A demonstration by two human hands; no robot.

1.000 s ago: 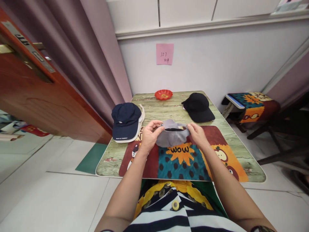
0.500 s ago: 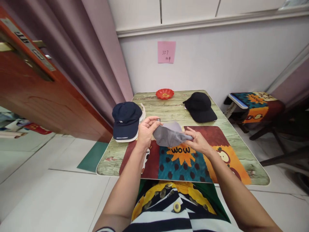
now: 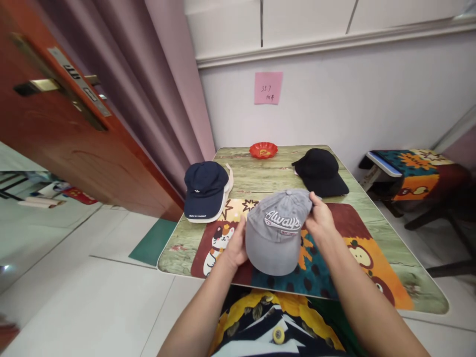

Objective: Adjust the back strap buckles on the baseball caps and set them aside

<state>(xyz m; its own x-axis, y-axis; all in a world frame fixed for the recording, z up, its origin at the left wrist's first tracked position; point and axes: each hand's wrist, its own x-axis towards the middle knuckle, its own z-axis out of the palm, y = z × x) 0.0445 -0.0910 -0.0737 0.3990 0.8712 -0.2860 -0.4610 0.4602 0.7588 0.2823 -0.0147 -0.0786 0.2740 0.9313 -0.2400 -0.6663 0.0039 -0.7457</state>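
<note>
Head cam: far left there's a navy cap (image 3: 204, 191) on top of a white one (image 3: 229, 181) on the table (image 3: 174, 248). Then the left hand (image 3: 238, 246) — it's got the side of the grey "Always" cap (image 3: 278, 230), which is up over the patterned mat (image 3: 351, 223), brim toward the wearer. Red dish (image 3: 263, 150) sits near the wall. Right hand (image 3: 320, 216) grips the grey cap's other side — black cap (image 3: 320, 172) just beyond it.

a grey cap (image 3: 277, 230) with raised white "always" lettering is held over the surface (image 3: 256, 176), front showing, brim towards the near edge.
</note>
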